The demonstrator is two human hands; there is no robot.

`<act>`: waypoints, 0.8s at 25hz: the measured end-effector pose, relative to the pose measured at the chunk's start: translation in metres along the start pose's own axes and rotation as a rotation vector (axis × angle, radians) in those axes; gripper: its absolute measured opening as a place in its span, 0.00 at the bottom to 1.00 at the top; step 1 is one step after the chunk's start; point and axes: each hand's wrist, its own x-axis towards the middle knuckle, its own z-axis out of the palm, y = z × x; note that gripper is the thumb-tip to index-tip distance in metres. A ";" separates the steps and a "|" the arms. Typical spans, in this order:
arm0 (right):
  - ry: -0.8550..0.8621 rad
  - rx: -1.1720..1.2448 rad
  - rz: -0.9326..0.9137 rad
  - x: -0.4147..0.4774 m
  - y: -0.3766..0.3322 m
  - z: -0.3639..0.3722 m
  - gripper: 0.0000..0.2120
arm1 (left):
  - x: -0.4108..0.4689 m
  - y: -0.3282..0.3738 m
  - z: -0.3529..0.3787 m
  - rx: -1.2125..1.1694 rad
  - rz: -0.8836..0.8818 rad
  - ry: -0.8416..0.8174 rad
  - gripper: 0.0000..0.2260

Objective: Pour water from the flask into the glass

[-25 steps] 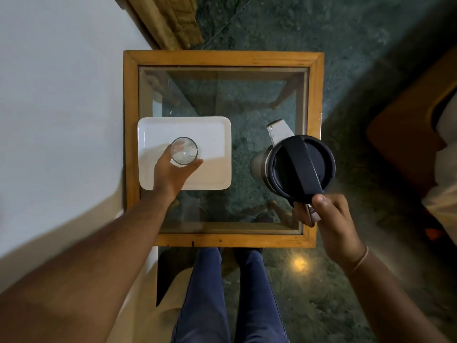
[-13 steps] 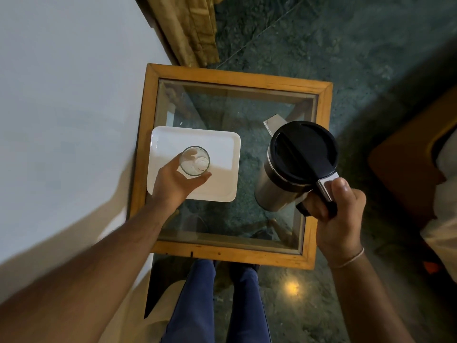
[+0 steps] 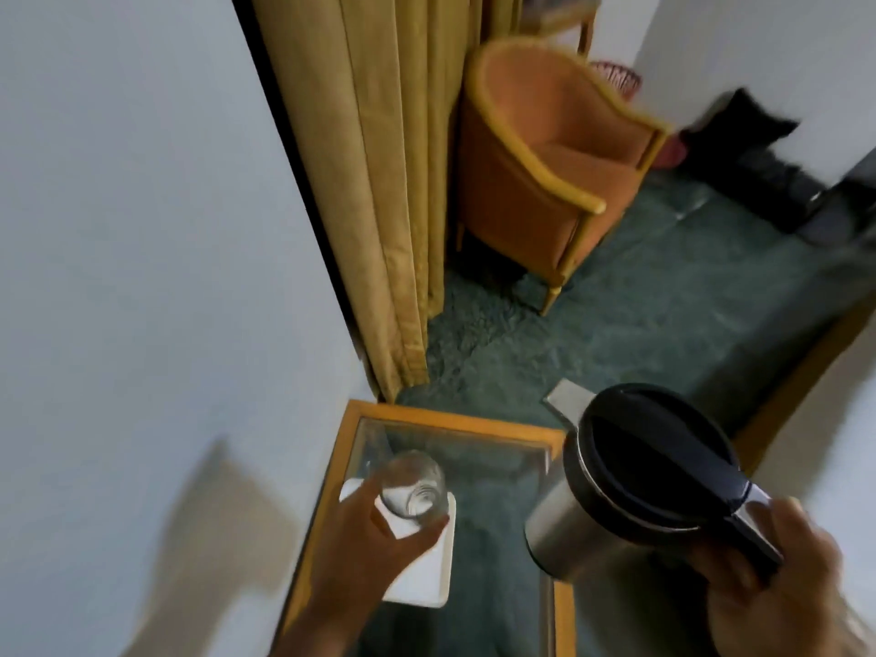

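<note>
One clear drinking glass (image 3: 413, 483) sits in the lower middle of the frame, lifted above one white rectangular tray (image 3: 429, 573), with the left hand (image 3: 367, 545) wrapped around its lower part, thumb on the near side and fingers curled under. One steel flask (image 3: 616, 495) with a black lid (image 3: 656, 459) and a metal spout (image 3: 566, 403) fills the lower right; it is held off the table and tilted, its spout pointing toward the top of the frame, well apart from the glass. The right hand (image 3: 768, 595) is clamped around the flask's black handle (image 3: 739, 538) at the lower right corner. The tray lies on one small glass-topped table (image 3: 450, 422) with an orange-brown wooden frame, dark green carpet (image 3: 663, 334) showing through the pane. A pale wall (image 3: 142, 206) takes up the left side, one mustard-yellow curtain (image 3: 379, 158) hangs in the upper middle, and one orange armchair (image 3: 550, 163) with light wooden trim stands in the upper right. Everything is somewhat blurred.
</note>
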 end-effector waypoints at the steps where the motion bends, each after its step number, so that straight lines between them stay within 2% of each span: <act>1: 0.002 0.011 -0.011 -0.001 -0.032 0.010 0.22 | 0.004 0.030 -0.019 -0.024 0.029 0.038 0.27; 6: -0.100 0.094 -0.121 -0.022 -0.177 0.060 0.20 | 0.026 0.172 -0.115 -0.130 0.162 0.093 0.33; 12: -0.373 0.140 -0.317 -0.061 -0.315 0.099 0.19 | 0.040 0.301 -0.204 -0.122 0.343 0.179 0.37; 14: -0.442 0.117 -0.337 -0.076 -0.357 0.112 0.22 | 0.037 0.334 -0.223 -0.088 0.383 0.192 0.38; 17: -0.505 0.061 -0.273 -0.093 -0.408 0.124 0.29 | 0.028 0.374 -0.244 -0.085 0.452 0.203 0.33; 20: -0.580 -0.100 -0.310 -0.107 -0.447 0.132 0.33 | 0.019 0.406 -0.263 0.003 0.504 0.168 0.33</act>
